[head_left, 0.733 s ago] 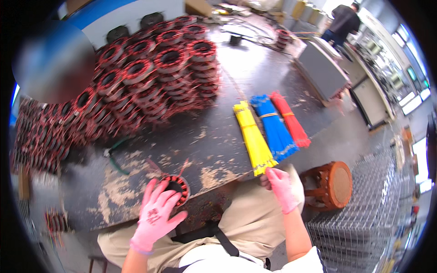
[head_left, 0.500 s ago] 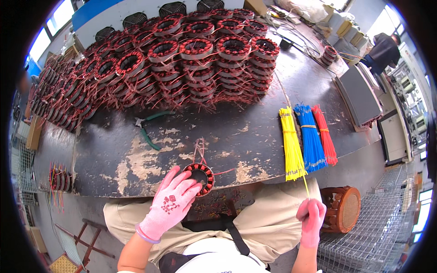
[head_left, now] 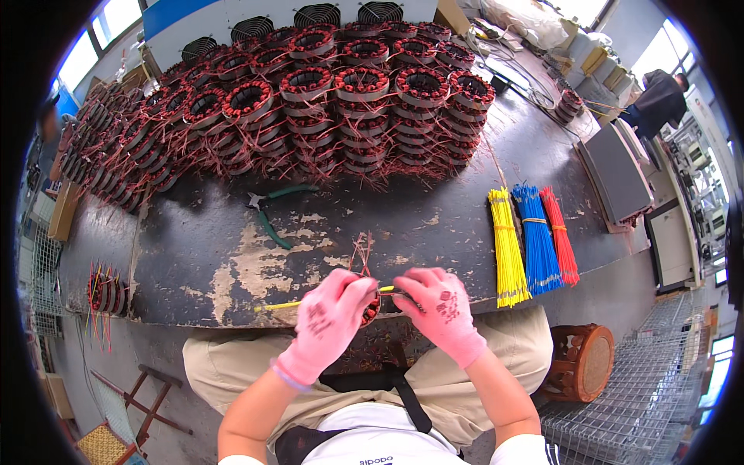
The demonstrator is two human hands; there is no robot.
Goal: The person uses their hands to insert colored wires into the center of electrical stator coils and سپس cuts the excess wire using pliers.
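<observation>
My left hand (head_left: 329,322) is closed at the table's front edge, pinching a yellow wire (head_left: 280,305) against a small ring-shaped stator (head_left: 372,312) with red windings. The wire's long part sticks out to the left of this hand, and its other end reaches my right fingertips. My right hand (head_left: 442,310) is closed in a pinch on that end, beside the stator's thin lead; fingers partly hide the join. Both hands wear pink gloves. Reddish leads (head_left: 362,252) stand up behind the stator, which is largely covered by the left hand.
Many stacked stators (head_left: 360,85) fill the back. Green-handled cutting pliers (head_left: 267,213) lie mid-table. Bundles of yellow (head_left: 508,252), blue (head_left: 539,240) and red wires (head_left: 559,236) lie at right. Several wired stators (head_left: 108,294) sit far left. A wooden stool (head_left: 577,362) stands right of my legs.
My right hand has brought the yellow wire from beside the yellow bundle leftward to the stator. My left hand has shifted right and now pinches the wire there. The view has shifted slightly.
</observation>
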